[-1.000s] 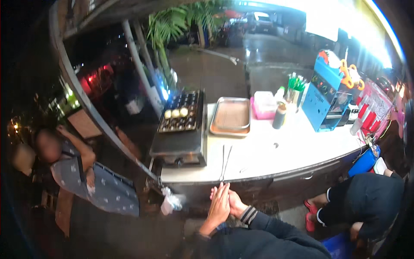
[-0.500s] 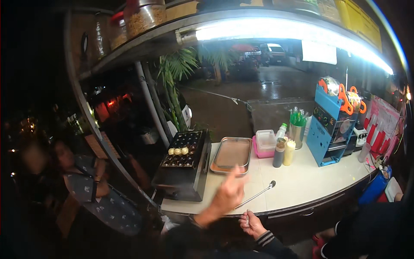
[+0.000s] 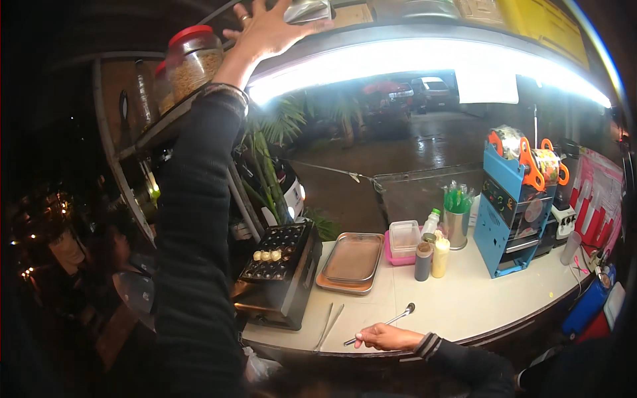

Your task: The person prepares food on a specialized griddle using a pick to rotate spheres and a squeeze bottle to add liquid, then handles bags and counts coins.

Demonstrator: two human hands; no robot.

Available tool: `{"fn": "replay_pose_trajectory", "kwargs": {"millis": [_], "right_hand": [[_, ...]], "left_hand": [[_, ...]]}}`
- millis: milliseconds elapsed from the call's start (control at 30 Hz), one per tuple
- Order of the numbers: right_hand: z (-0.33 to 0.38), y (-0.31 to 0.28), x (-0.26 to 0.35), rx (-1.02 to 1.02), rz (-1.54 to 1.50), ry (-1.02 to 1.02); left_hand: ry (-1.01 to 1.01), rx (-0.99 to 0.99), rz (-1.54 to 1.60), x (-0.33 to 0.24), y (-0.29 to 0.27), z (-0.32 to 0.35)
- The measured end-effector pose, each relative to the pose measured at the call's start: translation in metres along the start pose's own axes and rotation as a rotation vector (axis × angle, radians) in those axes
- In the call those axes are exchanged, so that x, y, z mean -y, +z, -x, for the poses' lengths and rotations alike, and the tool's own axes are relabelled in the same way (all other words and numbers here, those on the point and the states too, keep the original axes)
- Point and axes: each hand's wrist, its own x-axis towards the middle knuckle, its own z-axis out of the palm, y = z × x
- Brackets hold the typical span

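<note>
My left hand (image 3: 269, 30) is raised to the overhead shelf (image 3: 371, 36), fingers spread and nothing in its grasp. Just beside its fingertips lies a silvery packet or container (image 3: 308, 11), cut off by the top edge. Low on the counter, my right hand (image 3: 388, 337) has its fingers closed on the handle of a long metal spoon (image 3: 409, 309); the spoon's dark bowl end points away to the right. Metal tongs (image 3: 326, 330) lie left of that hand. On the left, a black griddle with round moulds (image 3: 282, 239) carries a few pale balls (image 3: 267, 256).
Stacked metal trays (image 3: 353, 255) sit beside the griddle. Behind them stand a pink-and-clear tub (image 3: 403, 242), sauce bottles (image 3: 423, 262), a canister of green straws (image 3: 456, 222) and a blue sealing machine (image 3: 507, 212). Red-lidded jars (image 3: 194, 56) and a bright tube light hang overhead.
My left hand has swung up from above the counter to the shelf, uncovering the tongs. My right hand has moved from the counter's front edge onto the spoon handle. The view has tilted upward.
</note>
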Motion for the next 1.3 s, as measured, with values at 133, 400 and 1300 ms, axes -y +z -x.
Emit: {"fn": "replay_pose_trajectory", "kwargs": {"millis": [133,400,1300], "right_hand": [[0.003,-0.017,0.029,0.070,-0.060,-0.069],[0.005,-0.026,0.008,0.044,-0.108,-0.042],[-0.019,-0.040,-0.005,-0.069,-0.306,0.081]], "left_hand": [[0.362,0.186,0.126,0.019,-0.016,-0.023],[0.711,0.001,-0.060,0.055,0.003,-0.080],[0.207,-0.185,-0.440,0.241,-0.056,-0.159]]}}
